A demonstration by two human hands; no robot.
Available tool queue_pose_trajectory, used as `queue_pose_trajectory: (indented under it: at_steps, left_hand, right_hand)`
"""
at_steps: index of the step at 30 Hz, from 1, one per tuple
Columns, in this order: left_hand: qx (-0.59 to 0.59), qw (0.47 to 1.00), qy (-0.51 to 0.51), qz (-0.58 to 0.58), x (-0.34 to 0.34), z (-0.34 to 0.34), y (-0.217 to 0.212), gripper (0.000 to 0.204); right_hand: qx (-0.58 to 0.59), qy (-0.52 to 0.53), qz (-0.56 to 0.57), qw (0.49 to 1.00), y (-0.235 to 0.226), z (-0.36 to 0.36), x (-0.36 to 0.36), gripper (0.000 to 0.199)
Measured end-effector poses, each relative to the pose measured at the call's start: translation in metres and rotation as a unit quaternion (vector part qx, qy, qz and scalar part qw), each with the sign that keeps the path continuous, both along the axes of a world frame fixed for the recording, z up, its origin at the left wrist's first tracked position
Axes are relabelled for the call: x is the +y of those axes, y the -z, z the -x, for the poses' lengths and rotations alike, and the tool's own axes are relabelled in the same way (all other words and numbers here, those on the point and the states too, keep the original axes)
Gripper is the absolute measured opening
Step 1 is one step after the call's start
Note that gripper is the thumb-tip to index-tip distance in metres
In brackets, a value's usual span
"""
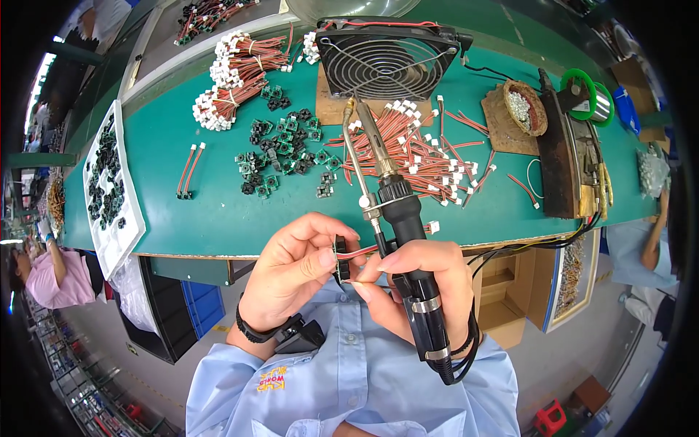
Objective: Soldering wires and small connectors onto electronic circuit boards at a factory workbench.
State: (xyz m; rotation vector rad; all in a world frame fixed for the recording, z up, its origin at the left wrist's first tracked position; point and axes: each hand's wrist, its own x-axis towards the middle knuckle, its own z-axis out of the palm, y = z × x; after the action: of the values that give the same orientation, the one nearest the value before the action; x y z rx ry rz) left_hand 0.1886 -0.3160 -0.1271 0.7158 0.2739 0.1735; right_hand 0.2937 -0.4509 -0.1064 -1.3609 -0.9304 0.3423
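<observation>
My left hand (280,280) is closed, pinching a small circuit board (340,259) with black parts on it by its edges, in front of my chest. My right hand (433,280) wraps round a black soldering iron (403,211), whose tip points up and away over the table. A thin metal tube (355,153) is clamped alongside the iron. Red and dark wires (358,253) run from the board toward my right fingertips, which are close to it. A white connector (433,227) shows just beyond the iron; whether it ends these wires is hidden.
On the green table (218,233) lie loose boards (284,149), wire leads (415,149) and bundled leads (251,62). A fan (386,62) stands at the back. A white tray (129,237) is left; a solder spool (603,103) and bowl (535,109) are right. Cables (539,247) trail rightward.
</observation>
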Motion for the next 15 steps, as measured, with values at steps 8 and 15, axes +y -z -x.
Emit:
queue_pose_trajectory:
  at_steps: [8, 15]
  left_hand:
    - [-0.003, 1.000, -0.002, -0.013, -0.0007, -0.0004, 0.0013, 0.027]
    - [0.000, 1.000, -0.008, -0.024, -0.0018, -0.0010, 0.0014, 0.027]
  right_hand:
    - [0.011, -0.006, -0.004, 1.000, 0.0035, -0.0009, -0.0002, 0.041]
    - [-0.023, -0.020, 0.017, 0.999, 0.0020, -0.0040, -0.0021, 0.042]
